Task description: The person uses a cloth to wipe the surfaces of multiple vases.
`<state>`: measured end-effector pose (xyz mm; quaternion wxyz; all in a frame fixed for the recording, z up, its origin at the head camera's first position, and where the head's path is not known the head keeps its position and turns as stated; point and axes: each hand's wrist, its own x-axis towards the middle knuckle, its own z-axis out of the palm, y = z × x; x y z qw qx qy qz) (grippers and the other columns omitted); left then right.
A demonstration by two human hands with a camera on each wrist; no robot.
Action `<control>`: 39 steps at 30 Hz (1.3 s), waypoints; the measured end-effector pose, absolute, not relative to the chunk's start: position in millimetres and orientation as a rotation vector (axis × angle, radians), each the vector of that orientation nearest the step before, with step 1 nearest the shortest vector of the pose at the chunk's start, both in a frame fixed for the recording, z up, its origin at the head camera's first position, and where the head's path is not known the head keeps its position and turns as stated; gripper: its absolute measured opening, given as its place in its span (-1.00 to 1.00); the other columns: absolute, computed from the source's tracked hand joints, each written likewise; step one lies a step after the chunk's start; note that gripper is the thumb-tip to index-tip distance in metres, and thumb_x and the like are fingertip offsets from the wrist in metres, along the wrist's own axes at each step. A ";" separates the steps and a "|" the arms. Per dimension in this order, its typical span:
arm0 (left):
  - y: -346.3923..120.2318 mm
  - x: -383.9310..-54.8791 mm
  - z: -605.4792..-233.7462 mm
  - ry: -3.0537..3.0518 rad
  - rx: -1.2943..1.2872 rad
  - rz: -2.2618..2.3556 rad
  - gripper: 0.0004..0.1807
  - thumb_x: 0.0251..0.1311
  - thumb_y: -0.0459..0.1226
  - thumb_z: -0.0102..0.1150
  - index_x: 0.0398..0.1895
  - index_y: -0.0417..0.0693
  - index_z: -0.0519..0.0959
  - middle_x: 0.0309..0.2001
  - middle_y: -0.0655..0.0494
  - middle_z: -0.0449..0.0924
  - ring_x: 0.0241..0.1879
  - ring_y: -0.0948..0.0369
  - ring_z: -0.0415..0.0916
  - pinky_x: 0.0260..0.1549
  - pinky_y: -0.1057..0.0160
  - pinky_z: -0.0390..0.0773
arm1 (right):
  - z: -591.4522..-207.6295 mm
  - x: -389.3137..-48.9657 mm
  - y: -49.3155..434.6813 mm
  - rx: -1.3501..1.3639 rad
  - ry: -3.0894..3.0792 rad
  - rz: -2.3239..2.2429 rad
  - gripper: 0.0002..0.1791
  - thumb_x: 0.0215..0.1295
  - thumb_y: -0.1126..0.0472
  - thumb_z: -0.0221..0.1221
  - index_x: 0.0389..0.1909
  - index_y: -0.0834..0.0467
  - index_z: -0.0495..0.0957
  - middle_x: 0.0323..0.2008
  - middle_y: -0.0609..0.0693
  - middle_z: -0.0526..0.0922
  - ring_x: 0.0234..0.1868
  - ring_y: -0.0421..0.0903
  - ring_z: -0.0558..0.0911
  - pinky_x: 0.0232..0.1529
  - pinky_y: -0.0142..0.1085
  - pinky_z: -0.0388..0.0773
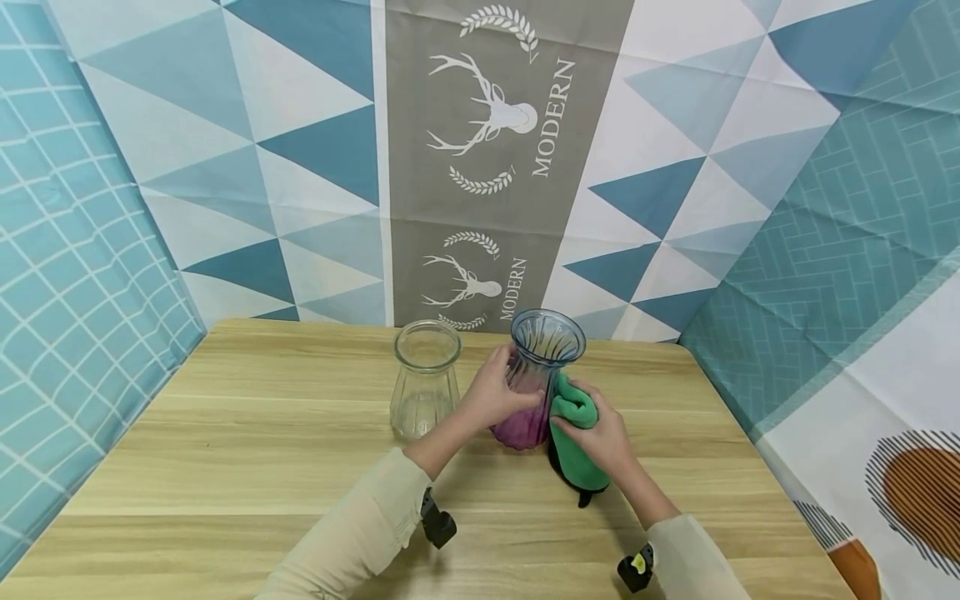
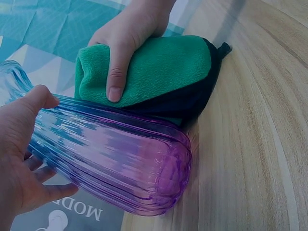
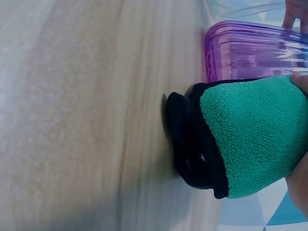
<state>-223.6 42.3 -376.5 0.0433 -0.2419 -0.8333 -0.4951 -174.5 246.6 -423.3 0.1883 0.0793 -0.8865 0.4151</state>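
Observation:
A ribbed glass vase [image 1: 522, 408], blue at its flared rim and purple toward the base, stands on the wooden table. My left hand [image 1: 497, 392] holds it round the narrow upper part, thumb on one side and fingers on the other, as the left wrist view shows. On the vase's right side, my right hand [image 1: 600, 429] grips a folded green cloth [image 2: 159, 72] with dark edging, its thumb laid over the front. The cloth lies up against the vase wall [image 3: 255, 53], and its lower dark end hangs close over the table. Part of the right fingers is hidden behind the cloth.
A clear glass vase [image 1: 425, 392] stands on the table just left of the left forearm. The wooden table [image 1: 225, 467] ends at a patterned cloth backdrop [image 1: 315, 167] behind and at both sides. Small black cameras [image 1: 438, 523] are worn at the wrists.

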 end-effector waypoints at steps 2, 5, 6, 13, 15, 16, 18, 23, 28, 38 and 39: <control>42.3 -224.2 -377.0 -2.546 -0.742 -1.510 -0.19 -0.12 -0.12 0.34 0.25 -0.16 0.27 0.10 -0.08 0.41 0.12 0.03 0.40 0.14 0.05 0.43 | -424.4 -174.5 246.7 0.217 -2.491 1.169 -0.30 -0.05 0.21 0.42 0.18 0.00 0.40 0.13 0.17 0.53 0.11 0.16 0.53 0.04 0.05 0.52; 42.5 -225.2 -378.0 -2.543 -0.748 -1.501 -0.18 -0.11 -0.12 0.34 0.26 -0.17 0.26 0.11 -0.08 0.41 0.13 0.03 0.39 0.15 0.05 0.43 | -425.6 -174.5 246.4 0.210 -2.489 1.161 -0.31 -0.05 0.19 0.43 0.17 0.00 0.40 0.13 0.16 0.54 0.11 0.15 0.53 0.05 0.05 0.51; 42.5 -225.4 -378.3 -2.542 -0.750 -1.498 -0.18 -0.11 -0.12 0.34 0.26 -0.17 0.26 0.11 -0.08 0.40 0.13 0.03 0.39 0.15 0.06 0.43 | -425.9 -174.4 246.2 0.209 -2.487 1.159 -0.31 -0.05 0.20 0.43 0.17 0.00 0.41 0.13 0.16 0.54 0.11 0.15 0.54 0.05 0.05 0.51; 42.4 -224.4 -377.9 -2.539 -0.753 -1.507 -0.18 -0.11 -0.13 0.34 0.26 -0.20 0.27 0.12 -0.10 0.41 0.15 0.01 0.39 0.16 0.04 0.42 | -426.9 -173.6 244.7 0.213 -2.469 1.174 -0.32 -0.05 0.21 0.42 0.17 0.02 0.41 0.14 0.14 0.54 0.13 0.13 0.53 0.09 0.03 0.50; 42.3 -223.8 -377.3 -2.544 -0.750 -1.511 -0.18 -0.11 -0.13 0.34 0.26 -0.19 0.26 0.13 -0.10 0.41 0.16 0.00 0.38 0.17 0.04 0.42 | -427.2 -173.3 244.3 0.216 -2.462 1.178 -0.32 -0.05 0.21 0.42 0.17 0.01 0.42 0.13 0.13 0.54 0.13 0.12 0.53 0.09 0.02 0.50; 42.3 -223.7 -377.2 -2.547 -0.749 -1.510 -0.18 -0.11 -0.12 0.34 0.26 -0.19 0.26 0.13 -0.09 0.41 0.16 0.01 0.38 0.17 0.04 0.41 | -427.2 -173.2 244.1 0.218 -2.459 1.179 -0.32 -0.05 0.21 0.42 0.17 0.02 0.42 0.13 0.13 0.55 0.13 0.11 0.53 0.09 0.01 0.50; 42.1 -223.6 -376.9 -2.549 -0.749 -1.513 -0.19 -0.11 -0.12 0.34 0.26 -0.18 0.26 0.14 -0.09 0.40 0.17 0.01 0.38 0.18 0.05 0.41 | -427.1 -172.9 243.8 0.222 -2.454 1.177 -0.32 -0.06 0.21 0.43 0.16 0.02 0.42 0.12 0.12 0.55 0.12 0.11 0.54 0.08 0.01 0.51; 41.7 -223.6 -376.9 -2.554 -0.753 -1.513 -0.18 -0.11 -0.11 0.33 0.26 -0.18 0.26 0.15 -0.08 0.40 0.17 0.02 0.38 0.17 0.05 0.42 | -426.6 -172.5 244.2 0.226 -2.443 1.181 -0.31 -0.06 0.20 0.43 0.17 0.01 0.43 0.13 0.12 0.55 0.13 0.11 0.54 0.08 0.01 0.51; 41.7 -223.2 -377.2 -2.556 -0.760 -1.503 -0.18 -0.10 -0.12 0.33 0.26 -0.20 0.26 0.14 -0.09 0.40 0.17 0.01 0.38 0.17 0.06 0.42 | -424.8 -171.8 244.9 0.228 -2.434 1.188 -0.32 -0.06 0.19 0.43 0.16 0.00 0.43 0.13 0.12 0.55 0.13 0.11 0.53 0.08 0.01 0.51; 43.0 -223.9 -376.7 -2.571 -0.754 -1.483 -0.17 -0.12 -0.13 0.34 0.26 -0.20 0.26 0.15 -0.10 0.39 0.18 0.01 0.37 0.19 0.07 0.40 | -405.1 -173.5 241.8 0.281 -2.361 1.126 -0.35 -0.09 0.28 0.43 0.12 0.11 0.48 0.07 0.13 0.59 0.08 0.06 0.56 0.07 0.00 0.50; 43.0 -223.8 -376.6 -2.571 -0.754 -1.484 -0.18 -0.12 -0.13 0.34 0.26 -0.20 0.26 0.15 -0.09 0.39 0.18 0.01 0.37 0.20 0.07 0.40 | -402.9 -173.8 241.3 0.283 -2.359 1.107 -0.35 -0.09 0.29 0.43 0.12 0.13 0.48 0.06 0.15 0.59 0.06 0.07 0.57 0.05 -0.03 0.52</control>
